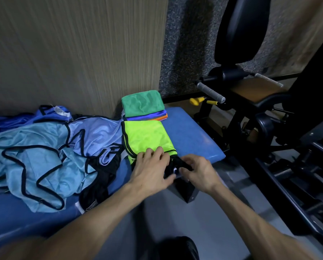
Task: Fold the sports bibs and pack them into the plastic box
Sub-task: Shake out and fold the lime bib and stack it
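Note:
A folded neon yellow-green bib (pixel 147 136) with black trim lies on the blue padded bench (pixel 192 137). My left hand (pixel 151 166) rests on its near end with fingers spread. My right hand (pixel 198 171) pinches a bunched black piece of fabric (pixel 181 163) at the bench's near edge, just beside the left hand. Behind the yellow bib sits a stack of folded bibs, green on top (pixel 142 103) over blue and orange layers. A heap of unfolded light blue bibs (pixel 44 156) with black trim covers the bench's left side. No plastic box is visible.
A black mesh bib (pixel 100 177) lies at the heap's right edge. A wood-grain wall panel (pixel 72 53) stands behind the bench. A black gym machine (pixel 260 109) with grey handles and yellow knobs fills the right. Grey floor lies below.

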Action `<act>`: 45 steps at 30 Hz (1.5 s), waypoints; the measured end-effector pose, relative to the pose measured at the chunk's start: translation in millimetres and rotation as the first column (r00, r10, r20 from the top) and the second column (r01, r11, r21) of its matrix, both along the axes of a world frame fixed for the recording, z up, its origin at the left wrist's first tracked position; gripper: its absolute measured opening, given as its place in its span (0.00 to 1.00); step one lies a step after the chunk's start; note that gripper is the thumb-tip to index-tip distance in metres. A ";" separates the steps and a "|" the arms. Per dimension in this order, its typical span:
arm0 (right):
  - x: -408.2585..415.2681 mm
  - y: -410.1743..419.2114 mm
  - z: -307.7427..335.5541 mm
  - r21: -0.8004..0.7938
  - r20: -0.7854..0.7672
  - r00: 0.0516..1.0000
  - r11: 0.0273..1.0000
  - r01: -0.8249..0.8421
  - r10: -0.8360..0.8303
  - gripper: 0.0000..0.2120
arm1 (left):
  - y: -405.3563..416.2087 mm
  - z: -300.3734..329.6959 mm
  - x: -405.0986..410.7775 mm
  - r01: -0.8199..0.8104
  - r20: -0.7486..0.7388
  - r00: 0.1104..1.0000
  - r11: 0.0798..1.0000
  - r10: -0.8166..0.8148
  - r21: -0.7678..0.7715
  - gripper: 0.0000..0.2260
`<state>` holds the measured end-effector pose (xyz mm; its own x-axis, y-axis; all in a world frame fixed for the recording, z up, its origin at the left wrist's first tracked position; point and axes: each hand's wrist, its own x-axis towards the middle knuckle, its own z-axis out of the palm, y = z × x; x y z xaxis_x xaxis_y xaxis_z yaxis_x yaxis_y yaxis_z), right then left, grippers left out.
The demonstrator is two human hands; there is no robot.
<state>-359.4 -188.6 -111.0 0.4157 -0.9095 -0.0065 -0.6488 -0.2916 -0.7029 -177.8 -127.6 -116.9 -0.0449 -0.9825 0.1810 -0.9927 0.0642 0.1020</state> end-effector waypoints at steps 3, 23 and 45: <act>-0.2 2.8 -6.4 0.054 0.020 0.999 0.998 0.028 -0.029 0.06 | -0.2 -3.2 3.4 0.002 -0.151 0.989 1.000 -0.006 -0.026 0.15; 16.0 25.7 1.8 0.451 0.215 0.976 0.885 -0.118 0.021 0.06 | -3.5 8.3 21.6 0.164 -0.418 0.906 0.966 -0.068 0.199 0.11; 20.6 29.3 -5.2 0.498 0.297 0.935 0.867 0.019 -0.191 0.07 | -6.3 25.7 96.2 0.198 -0.278 0.949 0.966 -0.148 0.163 0.08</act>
